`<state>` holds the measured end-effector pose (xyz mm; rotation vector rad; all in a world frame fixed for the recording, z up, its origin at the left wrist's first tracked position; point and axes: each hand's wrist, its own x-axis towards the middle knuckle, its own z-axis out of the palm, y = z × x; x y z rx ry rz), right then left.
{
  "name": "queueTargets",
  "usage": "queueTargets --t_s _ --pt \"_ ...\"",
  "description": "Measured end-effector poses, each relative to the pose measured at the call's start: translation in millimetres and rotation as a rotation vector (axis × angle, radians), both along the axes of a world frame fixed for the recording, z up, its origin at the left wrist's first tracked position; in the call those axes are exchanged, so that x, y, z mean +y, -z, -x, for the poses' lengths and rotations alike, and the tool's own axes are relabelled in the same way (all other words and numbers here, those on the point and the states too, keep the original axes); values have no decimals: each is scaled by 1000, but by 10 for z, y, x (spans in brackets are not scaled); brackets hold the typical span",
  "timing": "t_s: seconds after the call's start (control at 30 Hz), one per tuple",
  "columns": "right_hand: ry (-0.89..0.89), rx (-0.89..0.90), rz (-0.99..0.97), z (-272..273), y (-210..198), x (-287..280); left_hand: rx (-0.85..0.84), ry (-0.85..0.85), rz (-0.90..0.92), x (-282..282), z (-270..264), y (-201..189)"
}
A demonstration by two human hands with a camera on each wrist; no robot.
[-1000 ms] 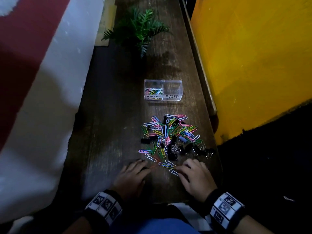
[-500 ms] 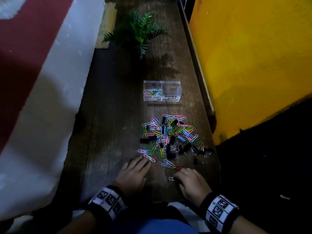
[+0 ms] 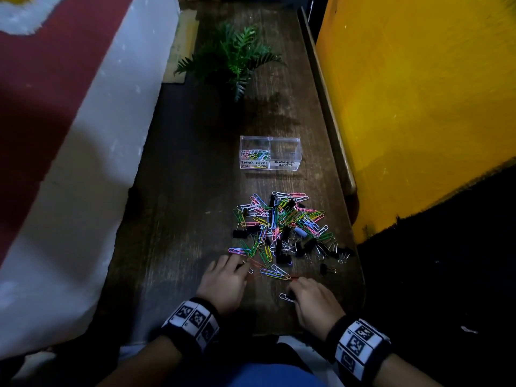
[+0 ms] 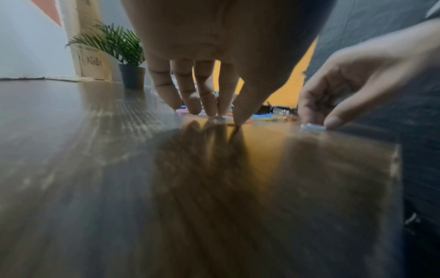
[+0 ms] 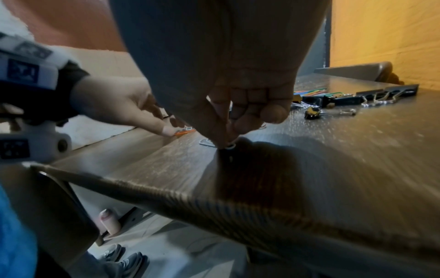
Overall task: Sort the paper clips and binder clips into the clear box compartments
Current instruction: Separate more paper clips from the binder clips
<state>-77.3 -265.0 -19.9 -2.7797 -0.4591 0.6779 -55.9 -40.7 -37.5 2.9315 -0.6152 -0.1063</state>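
A clear two-compartment box (image 3: 284, 141) stands mid-table; its left compartment holds several coloured paper clips (image 3: 255, 155), and nothing shows in the right one, labelled for binder clips. Nearer me lies a mixed pile of paper clips (image 3: 282, 219) and black binder clips (image 3: 308, 245). My left hand (image 3: 241, 268) reaches flat to the pile's near edge, fingers stretched out, thumb tip pressing an orange paper clip (image 4: 234, 125) onto the wood. My right hand (image 3: 291, 291) sits close to the table's front edge, fingers curled, thumb and forefinger pinching a white paper clip (image 3: 285, 296) that lies on the table.
A potted fern (image 3: 231, 57) stands at the far end of the narrow dark wooden table (image 3: 181, 219). A yellow wall (image 3: 418, 107) runs along the right side, a white and red surface (image 3: 69, 135) along the left. One binder clip (image 3: 325, 270) lies apart, right of the hands.
My right hand has drawn back from the pile toward the front edge, bringing the white paper clip with it. My left hand has stayed at the pile's near edge.
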Motion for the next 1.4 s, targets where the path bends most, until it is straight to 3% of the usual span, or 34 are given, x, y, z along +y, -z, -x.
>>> queueTargets --t_s 0.2,0.53,0.77,0.9,1.07,1.2,1.4 --pt "25 -28 -56 65 25 -42 35 -36 14 18 1 -23" --pt "-82 -186 19 89 66 -141 120 -61 -58 174 -45 5" --pt "-191 -228 -21 72 51 -172 241 -96 57 261 -68 4" --pt "-263 -218 -61 20 45 -98 399 -38 96 280 -126 -64" --pt "-294 -152 22 -35 26 22 308 101 217 270 -135 -58" --pt "-220 -65 18 -55 11 97 197 258 157 144 -177 -53" --pt "-195 50 83 -88 -22 97 227 256 138 51 -164 -53"
